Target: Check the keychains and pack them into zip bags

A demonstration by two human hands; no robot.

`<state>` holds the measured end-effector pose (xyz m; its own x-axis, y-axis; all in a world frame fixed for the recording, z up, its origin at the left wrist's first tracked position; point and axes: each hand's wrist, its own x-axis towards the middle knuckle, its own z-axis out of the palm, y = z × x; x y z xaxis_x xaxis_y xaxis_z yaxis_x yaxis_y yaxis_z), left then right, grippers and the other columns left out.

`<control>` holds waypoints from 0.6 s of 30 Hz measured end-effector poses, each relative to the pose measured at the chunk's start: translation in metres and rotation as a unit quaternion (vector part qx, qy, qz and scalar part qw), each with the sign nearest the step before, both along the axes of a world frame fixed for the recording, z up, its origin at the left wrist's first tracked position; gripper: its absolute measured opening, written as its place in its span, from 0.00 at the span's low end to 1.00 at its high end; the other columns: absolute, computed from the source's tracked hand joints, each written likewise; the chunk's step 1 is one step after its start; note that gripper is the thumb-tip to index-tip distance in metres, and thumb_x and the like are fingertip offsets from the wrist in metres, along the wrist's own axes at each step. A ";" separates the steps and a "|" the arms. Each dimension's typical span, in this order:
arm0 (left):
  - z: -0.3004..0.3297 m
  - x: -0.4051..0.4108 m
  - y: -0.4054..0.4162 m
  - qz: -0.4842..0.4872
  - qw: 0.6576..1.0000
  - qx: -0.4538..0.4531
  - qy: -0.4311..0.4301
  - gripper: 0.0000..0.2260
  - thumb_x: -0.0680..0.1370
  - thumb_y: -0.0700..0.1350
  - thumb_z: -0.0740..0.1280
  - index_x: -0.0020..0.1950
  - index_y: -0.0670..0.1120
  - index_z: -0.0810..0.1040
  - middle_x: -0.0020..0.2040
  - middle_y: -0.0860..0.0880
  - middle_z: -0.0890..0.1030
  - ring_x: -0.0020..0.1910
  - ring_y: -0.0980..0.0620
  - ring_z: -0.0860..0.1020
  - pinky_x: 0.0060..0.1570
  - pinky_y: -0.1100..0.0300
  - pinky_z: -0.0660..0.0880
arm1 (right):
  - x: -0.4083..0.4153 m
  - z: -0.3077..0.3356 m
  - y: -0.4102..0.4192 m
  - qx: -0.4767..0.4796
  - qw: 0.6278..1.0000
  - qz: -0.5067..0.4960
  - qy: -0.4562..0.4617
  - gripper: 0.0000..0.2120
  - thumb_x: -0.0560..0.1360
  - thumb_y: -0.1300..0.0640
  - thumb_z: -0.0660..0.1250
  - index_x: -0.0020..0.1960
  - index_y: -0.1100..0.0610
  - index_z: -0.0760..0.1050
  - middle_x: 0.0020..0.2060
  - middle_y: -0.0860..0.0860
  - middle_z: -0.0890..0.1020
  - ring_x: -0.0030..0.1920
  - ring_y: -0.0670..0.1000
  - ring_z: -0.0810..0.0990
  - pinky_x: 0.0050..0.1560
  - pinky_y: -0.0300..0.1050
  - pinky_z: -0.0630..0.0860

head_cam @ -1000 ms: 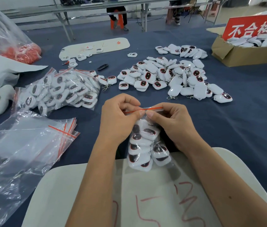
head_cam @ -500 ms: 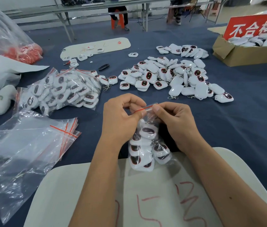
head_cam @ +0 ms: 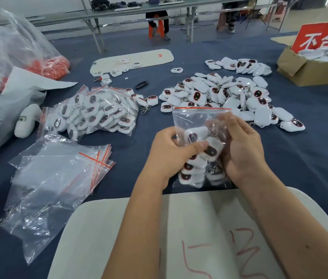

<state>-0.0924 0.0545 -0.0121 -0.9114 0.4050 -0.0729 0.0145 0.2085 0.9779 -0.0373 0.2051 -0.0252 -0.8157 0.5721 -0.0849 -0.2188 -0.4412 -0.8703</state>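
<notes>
A clear zip bag [head_cam: 191,119] with a red seal strip, filled with white keychains with dark oval faces, stands upright between my hands above the table's near part. My left hand [head_cam: 171,150] grips its left side, thumb across the front. My right hand [head_cam: 241,146] holds the right side, fingers partly behind the plastic. A loose pile of keychains [head_cam: 225,97] lies beyond the bag. Filled zip bags [head_cam: 96,113] lie to the left, with a stack of empty zip bags [head_cam: 58,178] nearer me.
A white board [head_cam: 179,238] with red marks lies under my forearms. A cardboard box [head_cam: 310,71] with a red sign sits at far right. A large plastic bag [head_cam: 24,51] with orange items is far left. Another white board [head_cam: 135,59] lies further back.
My hands have left the seal strip at the bag's top and now hold the bag lower around the keychains. The bag's top stands free and flat above my fingers.
</notes>
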 end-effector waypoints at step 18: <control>0.058 -0.125 -0.067 0.455 0.868 -0.063 0.189 0.17 0.76 0.43 0.71 0.64 0.44 0.75 0.65 0.44 0.75 0.55 0.49 0.75 0.51 0.67 0.68 | -0.139 0.057 -0.128 0.101 0.969 0.226 -0.024 0.15 0.81 0.68 0.67 0.65 0.57 0.75 0.54 0.61 0.84 0.47 0.55 0.84 0.58 0.57 0.83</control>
